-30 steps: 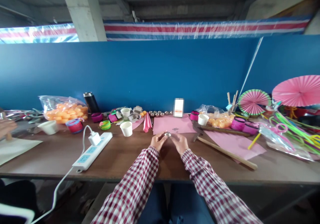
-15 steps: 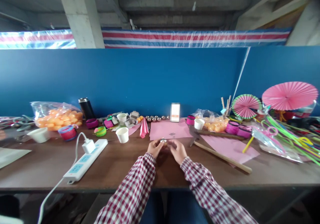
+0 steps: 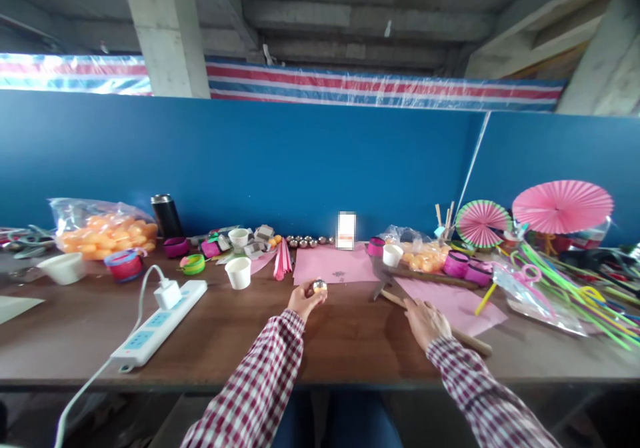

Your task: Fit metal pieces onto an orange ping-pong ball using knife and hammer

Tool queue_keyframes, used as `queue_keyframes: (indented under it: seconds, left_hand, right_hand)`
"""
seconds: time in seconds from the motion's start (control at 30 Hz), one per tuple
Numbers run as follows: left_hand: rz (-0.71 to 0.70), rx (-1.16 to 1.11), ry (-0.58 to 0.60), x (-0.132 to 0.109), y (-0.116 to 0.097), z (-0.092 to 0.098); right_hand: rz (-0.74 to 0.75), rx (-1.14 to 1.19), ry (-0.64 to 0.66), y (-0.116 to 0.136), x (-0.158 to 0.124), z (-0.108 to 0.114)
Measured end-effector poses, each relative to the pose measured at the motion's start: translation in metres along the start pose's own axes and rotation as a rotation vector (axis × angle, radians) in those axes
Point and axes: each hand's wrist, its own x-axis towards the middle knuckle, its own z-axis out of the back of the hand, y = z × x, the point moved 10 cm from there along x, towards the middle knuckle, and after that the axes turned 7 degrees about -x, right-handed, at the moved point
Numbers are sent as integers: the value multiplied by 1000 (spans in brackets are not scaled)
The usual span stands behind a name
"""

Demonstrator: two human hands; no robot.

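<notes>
My left hand (image 3: 303, 300) pinches a small ball (image 3: 320, 287), shiny silver on top and orange below, just above the brown table. My right hand (image 3: 426, 321) lies over the wooden handle of a hammer (image 3: 473, 343), its fingers closed round the middle. The hammer's dark head points toward the pink sheet (image 3: 320, 261), which has a small cluster of dark bits (image 3: 339, 275) near its front edge. At that sheet's back edge sit several silver balls (image 3: 303, 241).
A white power strip (image 3: 160, 328) with a plugged-in charger lies left. Paper cups (image 3: 237, 273), bags of orange balls (image 3: 107, 231) and pink strips (image 3: 283, 259) stand along the back. Pink paper fans (image 3: 563, 207) and bright balloon strips (image 3: 560, 295) crowd the right.
My right hand has left the ball and moved right onto the hammer handle. My left hand keeps the ball, tilted so its orange underside shows more.
</notes>
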Motion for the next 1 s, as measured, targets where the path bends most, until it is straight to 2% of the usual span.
queue_keyframes:
  seconds: [0.2,0.33,0.47,0.53,0.6,0.7,0.77,0.87,1.0]
  left_hand:
    - [-34,52,-22,-1,-2,0]
    - [-73,65,-46,0,-3,3]
    - [-126,106,-46,1,-10,5]
    - [-141,129,-43,0,-13,5]
    - [-146,151,-40,-2,-14,3]
    - [-155,179,-39,-4,-15,1]
    - [-165,194,-39,-4,-15,0]
    - [-177,217,-34,-3,-14,1]
    - [-194,238,-29,-2,-15,3]
  right_hand:
    - [86,26,-4,20,1,-6]
    - [120,131,-19,35,1,-1]
    - [186,281,32,60,-1,8]
    - [256,419,107,78,-6,13]
    - [306,700,202,96,-14,20]
    - [273,912,235,109,-24,31]
    - [228,853,140,109,-28,38]
    - [237,684,-53,113,-33,49]
    - [278,567,-53,121,-30,42]
